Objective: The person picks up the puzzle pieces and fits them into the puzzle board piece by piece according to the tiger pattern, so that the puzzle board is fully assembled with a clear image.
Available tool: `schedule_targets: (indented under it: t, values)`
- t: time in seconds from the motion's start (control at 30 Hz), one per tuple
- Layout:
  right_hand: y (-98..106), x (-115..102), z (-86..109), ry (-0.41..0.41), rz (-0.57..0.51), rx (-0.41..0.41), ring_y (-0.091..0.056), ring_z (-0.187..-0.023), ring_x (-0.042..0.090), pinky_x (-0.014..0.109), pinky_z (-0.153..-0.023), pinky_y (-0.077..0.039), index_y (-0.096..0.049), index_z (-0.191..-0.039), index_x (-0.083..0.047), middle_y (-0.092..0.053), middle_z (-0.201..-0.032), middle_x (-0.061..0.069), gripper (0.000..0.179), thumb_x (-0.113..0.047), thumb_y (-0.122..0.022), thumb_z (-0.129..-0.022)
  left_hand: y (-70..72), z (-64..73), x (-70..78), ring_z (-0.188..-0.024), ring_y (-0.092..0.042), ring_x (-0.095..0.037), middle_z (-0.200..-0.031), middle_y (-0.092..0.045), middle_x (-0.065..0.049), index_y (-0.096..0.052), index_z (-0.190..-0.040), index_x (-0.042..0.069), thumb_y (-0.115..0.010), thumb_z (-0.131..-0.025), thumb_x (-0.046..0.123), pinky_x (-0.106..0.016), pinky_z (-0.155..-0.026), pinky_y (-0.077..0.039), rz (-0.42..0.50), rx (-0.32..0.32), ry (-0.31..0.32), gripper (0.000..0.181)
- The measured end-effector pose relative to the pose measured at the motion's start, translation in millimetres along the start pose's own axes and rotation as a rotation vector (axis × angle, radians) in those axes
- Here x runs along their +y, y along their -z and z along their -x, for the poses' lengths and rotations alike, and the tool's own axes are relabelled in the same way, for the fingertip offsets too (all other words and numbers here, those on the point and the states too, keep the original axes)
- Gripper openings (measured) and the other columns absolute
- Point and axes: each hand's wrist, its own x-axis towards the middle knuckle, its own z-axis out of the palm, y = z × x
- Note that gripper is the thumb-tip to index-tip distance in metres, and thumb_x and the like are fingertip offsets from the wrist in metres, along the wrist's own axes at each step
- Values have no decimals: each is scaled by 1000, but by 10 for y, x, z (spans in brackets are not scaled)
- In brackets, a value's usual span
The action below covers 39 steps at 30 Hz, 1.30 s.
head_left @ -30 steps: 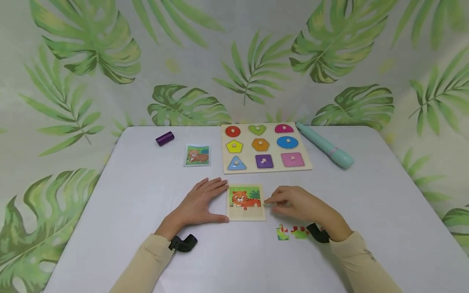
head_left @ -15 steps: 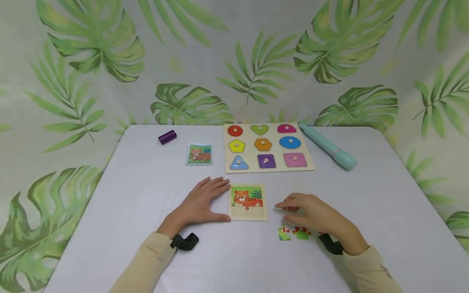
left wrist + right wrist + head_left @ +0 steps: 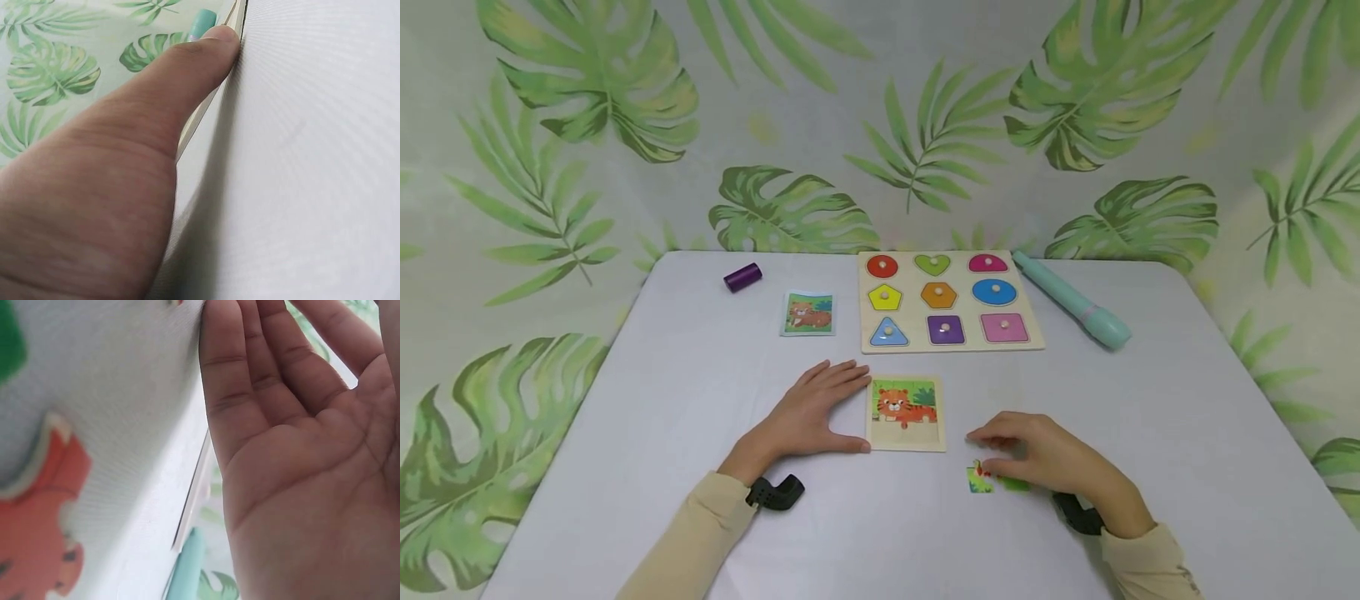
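Note:
A small wooden jigsaw tray (image 3: 904, 440) lies in the middle, its upper part filled with an orange tiger picture and its lower part bare wood. My left hand (image 3: 805, 418) lies at its left side, fingers spread, fingertips and thumb touching the tray's edge. In the left wrist view the thumb (image 3: 187, 69) reaches the tray's side. To the tray's right, my right hand (image 3: 1041, 454) hovers over loose jigsaw pieces, thumb near a green-and-red piece (image 3: 979, 480). Another green piece (image 3: 1017, 484) is partly hidden under this hand. An orange piece (image 3: 47, 506) shows in the right wrist view.
Behind the tray lies a wooden shape board (image 3: 868, 342) with colourful knobbed shapes. A turquoise microphone-like stick (image 3: 1075, 302) is right of it. A tiger picture card (image 3: 808, 315) and a purple cylinder (image 3: 742, 277) lie to the left. A leaf-patterned cloth (image 3: 790, 208) hangs behind the table.
My right hand has drawn away from the tray's right edge, moving right and towards me, and is now over the loose pieces. My left hand has stayed at the tray.

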Motion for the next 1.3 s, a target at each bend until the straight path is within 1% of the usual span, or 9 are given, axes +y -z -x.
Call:
schedule_targets:
  t: [0.13,0.3,0.47,0.7,0.87,0.97,1.1,1.2,1.3]
  values:
    - [-16,6,18,-6,-18,-14,-64,-99,5,26,-91,-58,-74,-125,-19,-72,-114,-12,39,-38,-80,-91,5,3,-5,-157,-26,-21,-166,-37,2,-43,-159,17,-75,-80,71,-46,-131,-12,-5,10,-7,101]
    - [-2,5,50,-6,-6,-35,-64,-106,7,29,-97,-57,-74,-125,-23,-71,-118,-13,41,-45,-77,-91,-4,4,-6,-157,-26,-21,-166,-38,2,-43,-158,16,-75,-80,71,-46,-131,-12,10,14,-8,101]
    - [2,-4,63,-20,-12,-49,-62,-106,7,27,-93,-57,-74,-126,-25,-70,-118,-13,42,-46,-78,-90,-14,7,-11,-158,-24,-19,-167,-36,3,-42,-159,18,-73,-80,73,-44,-132,-10,0,-4,9,102]
    - [-9,-30,57,-72,-5,-79,-59,-104,6,25,-90,-57,-74,-126,-29,-67,-117,-15,43,-44,-83,-87,-7,-2,-5,-158,-23,-19,-167,-35,4,-41,-159,19,-73,-79,73,-44,-132,-9,-3,-4,10,102]
    - [6,-52,66,-58,9,-94,-56,-105,6,26,-92,-56,-73,-127,-29,-65,-116,-16,46,-46,-83,-86,-7,-8,-4,-158,-25,-20,-166,-36,2,-42,-159,17,-74,-80,73,-45,-132,-10,4,8,-3,102]
    - [6,-55,63,-53,7,-90,-56,-105,6,25,-91,-56,-73,-127,-28,-65,-116,-15,45,-46,-82,-86,-7,-6,-7,-157,-26,-21,-166,-38,1,-43,-159,17,-74,-80,72,-46,-131,-11,9,18,-10,101]
    - [-11,-50,62,-54,0,-83,-56,-104,6,24,-88,-55,-74,-126,-28,-65,-116,-14,45,-45,-83,-86,-11,0,-11,-157,-25,-20,-166,-37,2,-42,-159,18,-73,-80,73,-45,-131,-11,5,11,-5,101]
    - [-20,-50,64,-50,6,-78,-56,-104,6,24,-88,-55,-74,-125,-28,-65,-115,-15,44,-45,-83,-86,-13,5,-11,-158,-24,-19,-167,-36,4,-41,-159,19,-73,-80,74,-44,-132,-9,3,4,-1,102]
    - [-25,-49,60,-53,14,-79,-56,-104,6,24,-88,-55,-74,-126,-29,-64,-115,-16,45,-47,-83,-86,-11,5,-12,-157,-25,-20,-166,-37,2,-42,-159,18,-73,-80,73,-45,-131,-10,1,14,-12,102]
